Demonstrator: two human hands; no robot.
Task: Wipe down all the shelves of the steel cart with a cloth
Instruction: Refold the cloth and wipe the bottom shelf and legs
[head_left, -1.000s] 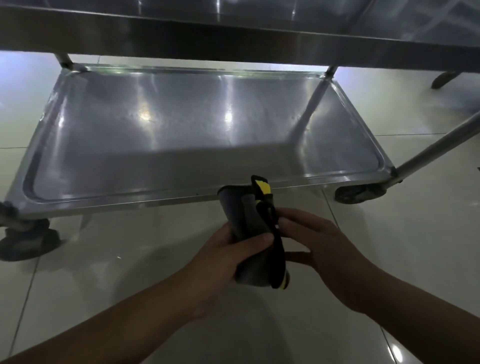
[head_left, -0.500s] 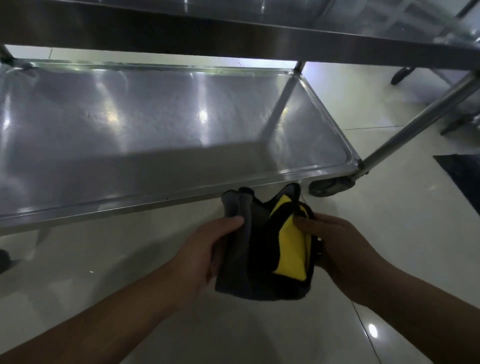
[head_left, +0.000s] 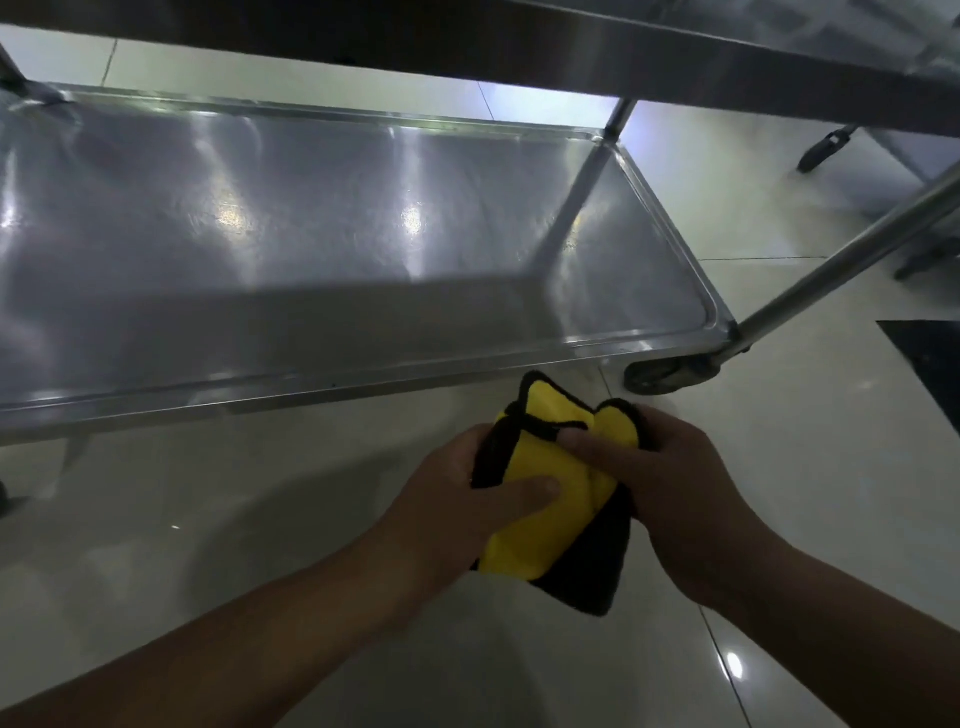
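Both hands held a folded yellow cloth (head_left: 540, 499) with black edging above the tiled floor (head_left: 779, 467), left hand (head_left: 457, 499) and right hand (head_left: 670, 483) gripping opposite sides, just in front of the steel cart's bottom shelf (head_left: 332, 384), near its right front corner and caster (head_left: 670, 371).

A dark mat (head_left: 930, 364) lies on the glossy tiled floor (head_left: 779, 493).

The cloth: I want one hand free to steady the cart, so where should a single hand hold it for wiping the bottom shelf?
Probably from above, palm flat on the folded yellow face of the cloth, fingers curled over its black-trimmed edge. It is already bunched into a thick pad between the left hand and right hand, held just in front of the bottom shelf.
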